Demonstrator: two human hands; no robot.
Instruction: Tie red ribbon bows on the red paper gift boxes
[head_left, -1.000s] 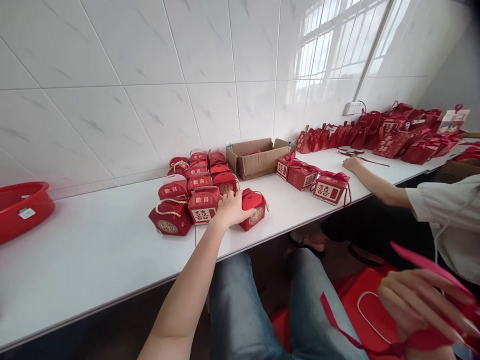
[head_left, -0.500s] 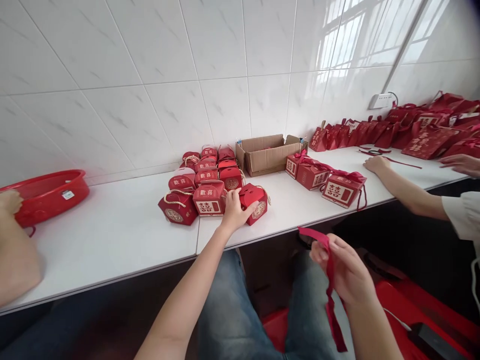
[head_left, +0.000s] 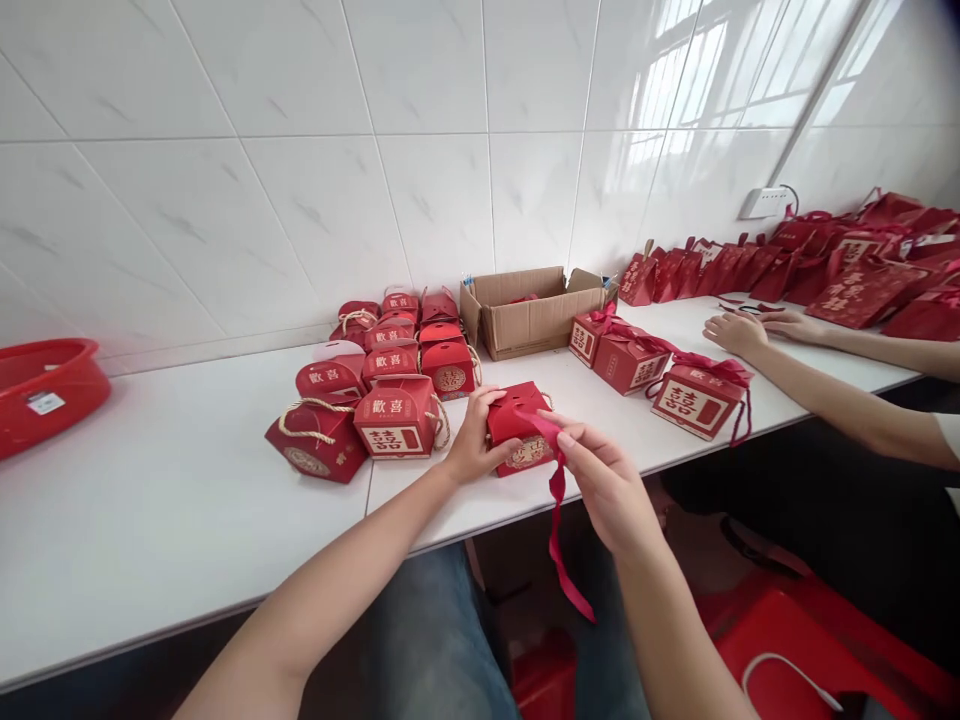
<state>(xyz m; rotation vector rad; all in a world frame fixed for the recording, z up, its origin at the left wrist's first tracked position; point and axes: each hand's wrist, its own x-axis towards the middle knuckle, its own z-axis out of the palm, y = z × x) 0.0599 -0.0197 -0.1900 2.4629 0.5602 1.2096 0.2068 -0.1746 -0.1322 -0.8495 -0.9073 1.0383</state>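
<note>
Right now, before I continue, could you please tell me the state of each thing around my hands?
Left hand: gripping the red box
Red box: upright on the table, top closed
Right hand: pinching the ribbon
Ribbon: untied, tail hanging down
Cardboard box: open at the top
Three boxes at right: ribbons on top

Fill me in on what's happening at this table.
The person's left hand steadies a red box on the white table, while the right hand holds a pink ribbon, one end at the box, the other hanging. More red boxes stand to the left; ribboned boxes stand to the right, with a co-worker's hand beyond.
</note>
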